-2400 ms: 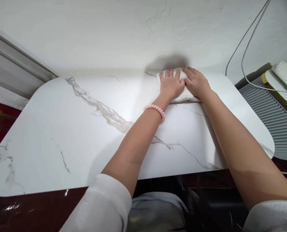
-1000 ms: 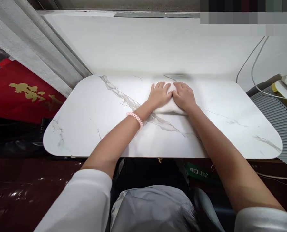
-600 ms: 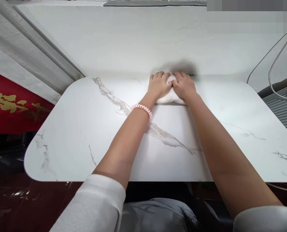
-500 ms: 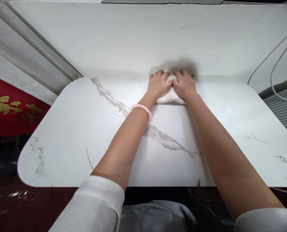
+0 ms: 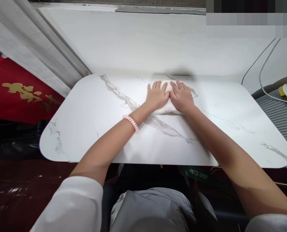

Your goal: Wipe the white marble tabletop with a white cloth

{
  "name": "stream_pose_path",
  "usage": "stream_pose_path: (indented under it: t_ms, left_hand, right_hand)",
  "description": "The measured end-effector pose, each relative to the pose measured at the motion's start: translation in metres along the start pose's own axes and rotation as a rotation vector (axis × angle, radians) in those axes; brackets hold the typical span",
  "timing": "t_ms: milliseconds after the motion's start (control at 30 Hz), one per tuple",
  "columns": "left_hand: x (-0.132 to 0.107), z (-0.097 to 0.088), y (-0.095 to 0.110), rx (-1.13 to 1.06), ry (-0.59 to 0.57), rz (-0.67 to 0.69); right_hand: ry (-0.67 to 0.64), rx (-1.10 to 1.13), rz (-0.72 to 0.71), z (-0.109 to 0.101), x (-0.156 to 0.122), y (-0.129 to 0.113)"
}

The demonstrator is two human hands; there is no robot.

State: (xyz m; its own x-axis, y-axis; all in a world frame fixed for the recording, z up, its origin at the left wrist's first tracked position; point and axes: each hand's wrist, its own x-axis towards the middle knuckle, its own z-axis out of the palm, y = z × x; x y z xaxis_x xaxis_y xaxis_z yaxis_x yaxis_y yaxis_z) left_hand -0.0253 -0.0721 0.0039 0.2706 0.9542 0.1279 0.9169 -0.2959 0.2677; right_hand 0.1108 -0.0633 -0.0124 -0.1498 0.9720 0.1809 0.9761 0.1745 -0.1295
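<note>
cloth [image 5: 169, 108] pulled from wall [image 5: 133, 45], partly hidden under left hand [image 5: 157, 97], right hand [image 5: 182, 98], pressing flat

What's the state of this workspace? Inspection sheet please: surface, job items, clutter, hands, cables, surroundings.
Surface: white tabletop with grey marbled veining and rounded corners, its back edge along the white wall.
Job items: white cloth lying on the tabletop, partly covered by both hands.
Clutter: green printed item below the front edge.
Hands: left hand and right hand on the cloth, side by side, fingers spread; pink coil band on the left wrist.
Cables: thin cable looping down by the wall at right.
Surroundings: red item with gold lettering at left, grey ribbed panel at right; upper right corner pixelated.
</note>
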Motion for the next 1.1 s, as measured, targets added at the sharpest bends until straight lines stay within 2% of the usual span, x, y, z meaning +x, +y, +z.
stream_pose_path:
  t_ms: [133, 333, 433, 500, 600, 733, 900, 1033, 1100]
  left_hand:
    - [-0.066, -0.009, 0.008, 0.037, -0.018, 0.001]
    - [-0.171, -0.020, 0.014, 0.060, -0.035, 0.076]
    - [-0.202, -0.024, 0.012, 0.075, -0.014, 0.104]
    - [-0.210, -0.026, 0.010, 0.081, -0.015, 0.115]
    - [-0.206, -0.030, 0.005, 0.086, -0.046, 0.084]
    - [-0.177, -0.035, -0.012, 0.092, -0.107, 0.009]
    - [-0.118, -0.044, -0.045, 0.084, -0.108, -0.093]
    - [-0.064, -0.048, -0.072, 0.029, -0.187, -0.233]
    - [-0.041, -0.044, -0.087, -0.001, -0.134, -0.223]
  right_hand:
    - [-0.034, 0.024, 0.010, -0.015, -0.067, -0.029]
    - [-0.068, 0.022, -0.052, -0.031, -0.169, -0.068]
    - [-0.065, 0.015, -0.073, -0.036, -0.196, -0.080]
    - [-0.074, 0.017, -0.081, -0.038, -0.200, -0.086]
    - [-0.122, 0.021, -0.101, -0.039, -0.190, -0.090]
    - [-0.170, 0.022, -0.111, -0.035, -0.153, -0.096]
    - [-0.119, 0.090, -0.102, -0.019, -0.081, -0.107]
    - [-0.056, 0.150, -0.073, 0.001, -0.020, -0.116]
    - [-0.003, 0.170, -0.067, 0.013, 0.006, -0.118]
